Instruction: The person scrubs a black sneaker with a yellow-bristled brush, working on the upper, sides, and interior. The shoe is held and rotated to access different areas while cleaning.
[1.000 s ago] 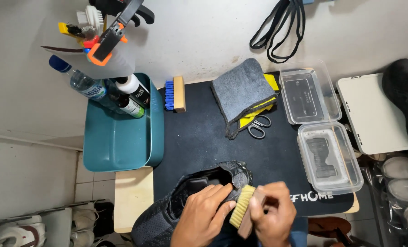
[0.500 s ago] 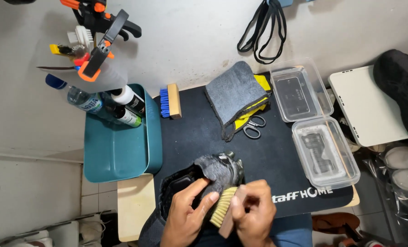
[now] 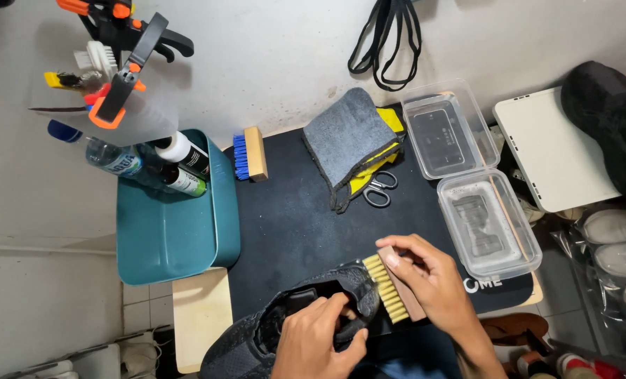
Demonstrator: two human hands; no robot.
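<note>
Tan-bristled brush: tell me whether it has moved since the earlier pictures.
Yes. The tan-bristled brush in the right hand swung up and rightward, toward the clear container.

Matt black mesh shoe (image 3: 257,333); wooden brush (image 3: 395,286), pale bristles

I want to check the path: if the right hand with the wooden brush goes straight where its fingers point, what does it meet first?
The right hand points up-left; beyond the brush, probably bare black mat.

A pale, scuffed wall (image 3: 278,63) fills the far side, beyond the grip. A small wooden table (image 3: 199,316) under a black mat (image 3: 306,217) carries the work. Left of it lies tiled floor (image 3: 39,302); right stands a white stool (image 3: 555,151). Light is even.
</note>
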